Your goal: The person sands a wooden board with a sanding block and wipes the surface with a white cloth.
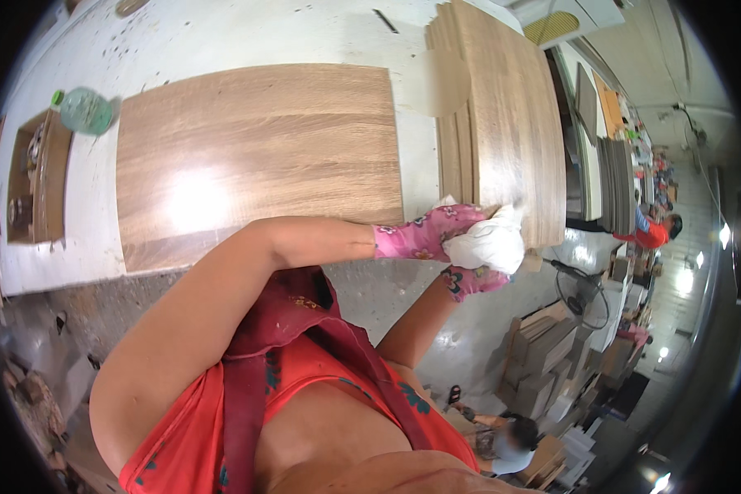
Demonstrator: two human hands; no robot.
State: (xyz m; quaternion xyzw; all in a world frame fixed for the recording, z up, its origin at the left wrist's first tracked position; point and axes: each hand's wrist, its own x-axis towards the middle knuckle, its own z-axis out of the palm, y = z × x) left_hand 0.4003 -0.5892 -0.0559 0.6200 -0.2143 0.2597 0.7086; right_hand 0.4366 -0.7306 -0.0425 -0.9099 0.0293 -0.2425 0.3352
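Note:
Both of my hands wear pink flowered gloves and meet at a bunched white cloth [487,240] near the front end of a stack of wood-grain panels [514,115]. My left hand [428,233] reaches across from the left and presses against the cloth's left side, closed on it. Just below the cloth, my right hand [474,282] is closed around its underside. The cloth hides most of the fingers. A single wood-grain panel [259,148] lies flat on the white table [416,156], left of the stack.
On the table's left stand a clear bottle with a green cap [87,112] and an open box of small items [53,177]. A black fan [580,292] stands beyond the table. Stacked boards [539,354] and a seated person [506,440] are at lower right; another person in red [654,233] is farther off.

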